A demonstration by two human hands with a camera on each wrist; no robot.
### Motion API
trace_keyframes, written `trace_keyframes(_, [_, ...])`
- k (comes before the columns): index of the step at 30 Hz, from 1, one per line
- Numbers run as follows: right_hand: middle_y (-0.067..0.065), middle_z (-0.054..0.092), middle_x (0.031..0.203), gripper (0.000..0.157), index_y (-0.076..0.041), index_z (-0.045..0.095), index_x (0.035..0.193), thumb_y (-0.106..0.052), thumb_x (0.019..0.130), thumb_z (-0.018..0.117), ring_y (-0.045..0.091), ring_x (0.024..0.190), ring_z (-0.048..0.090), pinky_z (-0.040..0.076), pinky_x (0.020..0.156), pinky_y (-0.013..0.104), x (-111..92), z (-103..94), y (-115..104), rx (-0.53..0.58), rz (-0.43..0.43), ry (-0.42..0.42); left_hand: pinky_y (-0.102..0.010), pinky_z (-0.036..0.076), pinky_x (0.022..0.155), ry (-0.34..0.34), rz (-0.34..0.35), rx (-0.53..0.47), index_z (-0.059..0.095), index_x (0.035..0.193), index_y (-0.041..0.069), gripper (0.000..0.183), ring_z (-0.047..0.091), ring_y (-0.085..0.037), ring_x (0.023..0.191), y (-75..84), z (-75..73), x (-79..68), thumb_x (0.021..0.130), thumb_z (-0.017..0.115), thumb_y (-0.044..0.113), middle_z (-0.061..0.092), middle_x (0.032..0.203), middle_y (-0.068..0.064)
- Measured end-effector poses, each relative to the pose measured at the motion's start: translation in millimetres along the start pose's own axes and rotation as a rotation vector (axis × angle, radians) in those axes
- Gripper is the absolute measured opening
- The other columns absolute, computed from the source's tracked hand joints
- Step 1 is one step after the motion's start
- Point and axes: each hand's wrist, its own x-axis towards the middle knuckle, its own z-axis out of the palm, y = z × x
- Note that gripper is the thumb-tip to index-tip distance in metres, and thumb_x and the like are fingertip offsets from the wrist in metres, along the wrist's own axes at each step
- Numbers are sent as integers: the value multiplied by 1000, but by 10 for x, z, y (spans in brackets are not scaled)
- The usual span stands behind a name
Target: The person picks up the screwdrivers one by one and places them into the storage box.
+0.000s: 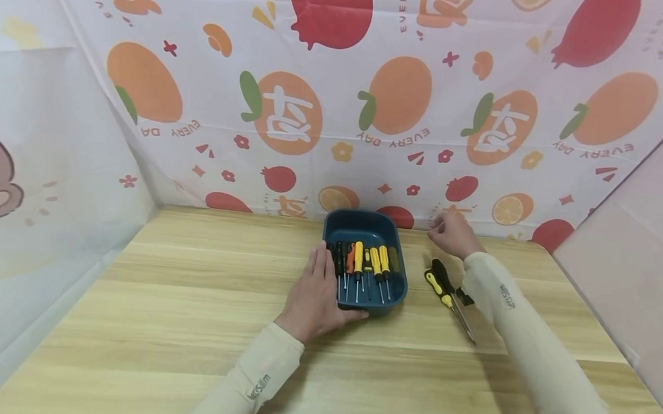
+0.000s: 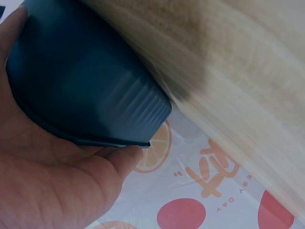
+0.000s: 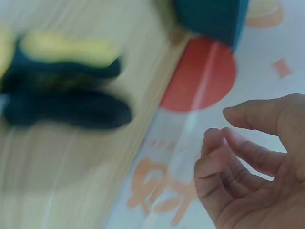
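A dark blue plastic bin [image 1: 364, 219] stands on the table near the wall. Inside lie several screwdrivers [image 1: 359, 257] with yellow or black handles, plus an orange-handled tool [image 1: 350, 257], shafts toward me. My left hand [image 1: 313, 295] holds the bin's near left corner, fingers along the left side, thumb across the front. The left wrist view shows fingertips at the rim of the bin [image 2: 90, 81]. To the right of the bin, my right hand [image 1: 452, 234] hovers with fingers loosely bent and nothing between them. Nearest to it lie tools with black and yellow handles [image 1: 440, 278], shafts pointing toward me.
A small black object [image 1: 464, 296] lies partly under the right sleeve. The wooden table [image 1: 197, 287] ends at a fruit-printed cloth [image 1: 203, 105] behind the bin. Pale cloth walls [image 1: 53, 161] stand at both sides.
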Motion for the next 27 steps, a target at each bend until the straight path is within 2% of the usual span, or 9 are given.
trace_keyframes(2, [31, 62, 122, 38, 11, 59, 125, -14, 97, 65, 37, 96, 67, 59, 82, 48, -65, -18, 95, -24, 20, -61, -43, 34, 117, 1, -4, -7, 27, 154, -11, 132, 27, -42, 148, -1, -9, -8, 69, 72, 80, 22, 163, -27])
trace_keyframes(4, [30, 62, 121, 45, 12, 54, 131, -18, 98, 65, 32, 89, 68, 60, 77, 44, -120, -15, 182, -44, 47, -141, -43, 33, 117, 0, -7, -7, 27, 154, -11, 132, 27, -42, 149, -9, -10, -13, 69, 73, 80, 22, 163, -27])
trace_keyframes(7, [25, 65, 108, 52, 13, 49, 135, -21, 99, 65, 25, 76, 68, 61, 68, 38, -179, 12, 268, -21, 75, -257, -43, 33, 117, 6, -9, -8, 26, 154, -11, 133, 27, -42, 148, -19, -7, -23, 69, 72, 80, 22, 163, -27])
trace_keyframes(10, [20, 66, 95, 49, 14, 50, 130, -20, 99, 66, 23, 72, 68, 62, 68, 38, -199, 61, 332, 8, 74, -309, -43, 33, 117, 18, -8, -10, 26, 154, -11, 133, 28, -42, 148, -28, 3, -27, 69, 73, 80, 22, 163, -27])
trace_keyframes(20, [16, 68, 87, 35, 12, 57, 123, -13, 99, 64, 20, 65, 68, 62, 63, 36, -274, 147, 326, 51, 63, -325, -44, 33, 117, 28, 1, -17, 26, 154, -12, 133, 27, -43, 148, -26, -5, -26, 69, 74, 79, 22, 162, -28])
trace_keyframes(27, [16, 72, 84, 32, 10, 60, 123, -12, 100, 62, 19, 66, 70, 61, 65, 35, -251, 124, 415, 32, 54, -277, -43, 32, 118, 42, 21, 8, 30, 152, -13, 132, 28, -43, 148, -11, 4, -24, 69, 73, 81, 25, 161, -29])
